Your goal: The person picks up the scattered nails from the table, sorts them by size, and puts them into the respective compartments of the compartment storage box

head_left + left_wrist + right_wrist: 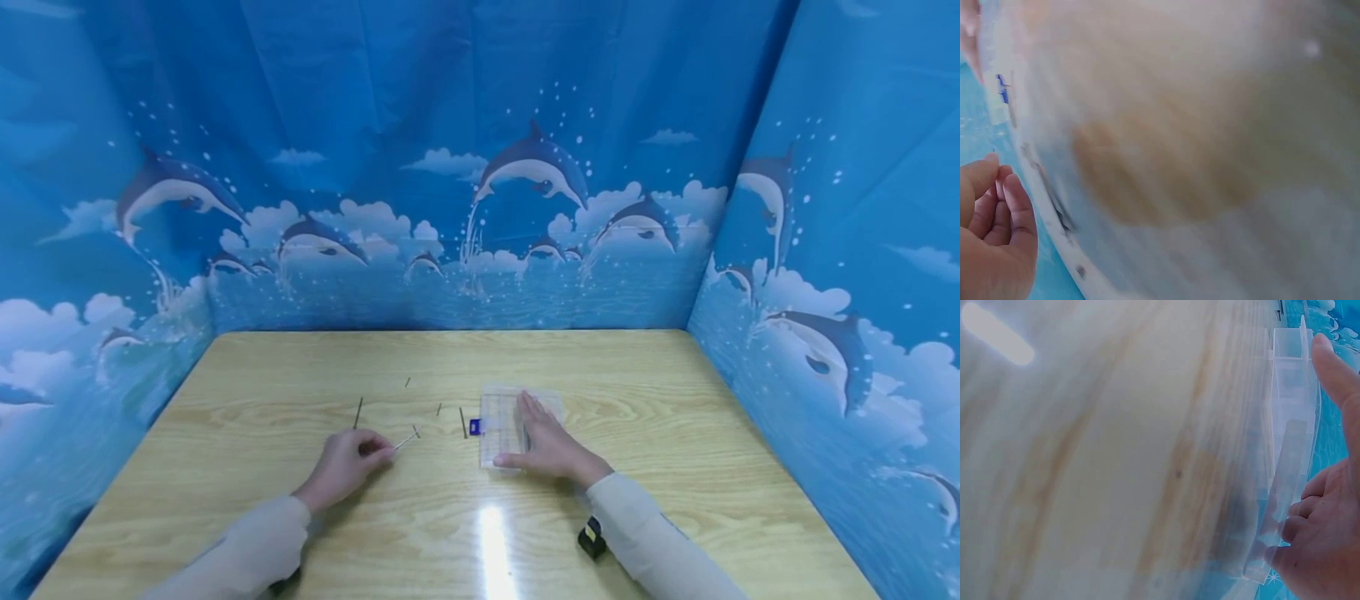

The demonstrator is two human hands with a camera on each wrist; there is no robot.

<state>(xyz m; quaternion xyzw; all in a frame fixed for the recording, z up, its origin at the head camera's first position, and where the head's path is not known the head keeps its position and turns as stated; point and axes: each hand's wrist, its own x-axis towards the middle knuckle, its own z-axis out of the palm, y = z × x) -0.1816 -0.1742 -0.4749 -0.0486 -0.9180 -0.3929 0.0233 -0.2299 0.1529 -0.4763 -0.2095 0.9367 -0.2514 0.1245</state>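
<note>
My left hand (352, 462) pinches a thin, silvery, needle-like rod (406, 439) between thumb and fingertips, low over the table. In the left wrist view the thumb and fingertips (1013, 212) meet, with only a tiny dark tip above them. A clear plastic compartment box (497, 408) lies at the middle of the table. Across it rests my right hand (551, 450), fingers stretched over its right part and thumb at the near edge. In the right wrist view a clear panel (1282, 494) slants beside the fingers, and the box's dividers (1288, 359) show near the thumb.
Several thin dark rods, among them a long one (357, 412) and another (462, 422), lie scattered left of the box. A small blue piece (475, 427) sits at the box's left edge. Near the right sleeve is a black object (592, 538) with a yellow mark. Dolphin-printed curtains (450, 167) border the table.
</note>
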